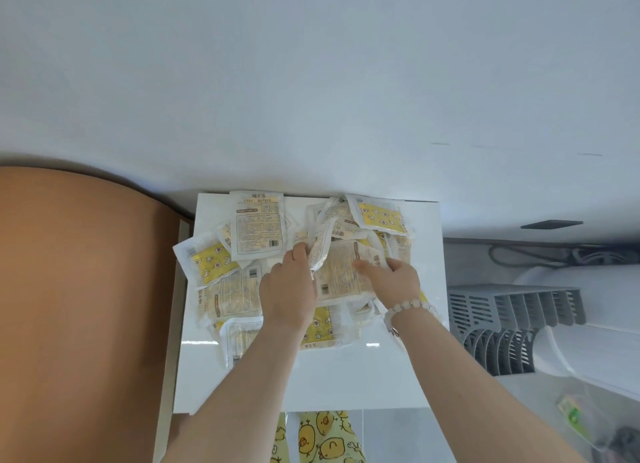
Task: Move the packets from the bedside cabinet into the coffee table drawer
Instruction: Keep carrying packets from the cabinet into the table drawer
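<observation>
the white bedside cabinet stands against the wall, between an orange padded headboard on my left and a grey slatted unit on my right. its top is where the packets lie, a loose heap of yellow and white hand warmers spread over the back half, some overlapping, one or two leaning on the wall.

i judge this to be the gathering step, with the pile not yet lifted. my left hand has its fingers curled round a crumpled packet near the middle of the heap. my right hand, a bead bracelet on its wrist, lies on a flat pale packet just beside it; it is blurred, so i cannot tell whether it grips or only presses.

next, i think, i must bunch a handful without letting the slippery ones slide off the edge.

the coffee table drawer is not in view, so i cannot say what it holds.
</observation>
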Available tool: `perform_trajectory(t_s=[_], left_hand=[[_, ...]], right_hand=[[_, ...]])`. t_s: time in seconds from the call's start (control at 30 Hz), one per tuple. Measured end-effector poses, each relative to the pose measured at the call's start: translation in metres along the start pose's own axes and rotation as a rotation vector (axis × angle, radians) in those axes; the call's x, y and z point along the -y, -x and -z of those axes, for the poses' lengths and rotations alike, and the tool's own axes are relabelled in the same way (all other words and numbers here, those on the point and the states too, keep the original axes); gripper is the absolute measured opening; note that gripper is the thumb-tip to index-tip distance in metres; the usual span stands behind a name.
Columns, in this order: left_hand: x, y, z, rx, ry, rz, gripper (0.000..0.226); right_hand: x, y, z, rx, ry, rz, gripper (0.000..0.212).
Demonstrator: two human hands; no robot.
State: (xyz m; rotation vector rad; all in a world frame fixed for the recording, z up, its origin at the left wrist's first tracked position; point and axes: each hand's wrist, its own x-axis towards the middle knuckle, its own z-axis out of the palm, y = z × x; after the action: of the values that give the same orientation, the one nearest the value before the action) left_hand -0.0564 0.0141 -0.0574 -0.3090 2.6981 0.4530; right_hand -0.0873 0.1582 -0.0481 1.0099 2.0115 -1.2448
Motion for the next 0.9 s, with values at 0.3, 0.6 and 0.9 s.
perform_trajectory(t_s=[0.3, 0.6, 0.9], left_hand=[[0.008, 0.012, 0.042, -0.022, 0.269, 0.037, 0.033], [-0.003, 0.015, 0.107, 0.175, 0.781, 0.272, 0.02], [-0.049, 0.038, 0.186, 0.369, 0.888, 0.105, 0.009]], right_hand=[[-0.019, 0.006, 0.032, 0.022, -0.302, -0.071, 0.01], [-0.003, 0.045, 0.065, -0.048, -0.502, -0.133, 0.027], [0.034, 0.112, 0.119, -0.09, -0.773, -0.099, 0.045]])
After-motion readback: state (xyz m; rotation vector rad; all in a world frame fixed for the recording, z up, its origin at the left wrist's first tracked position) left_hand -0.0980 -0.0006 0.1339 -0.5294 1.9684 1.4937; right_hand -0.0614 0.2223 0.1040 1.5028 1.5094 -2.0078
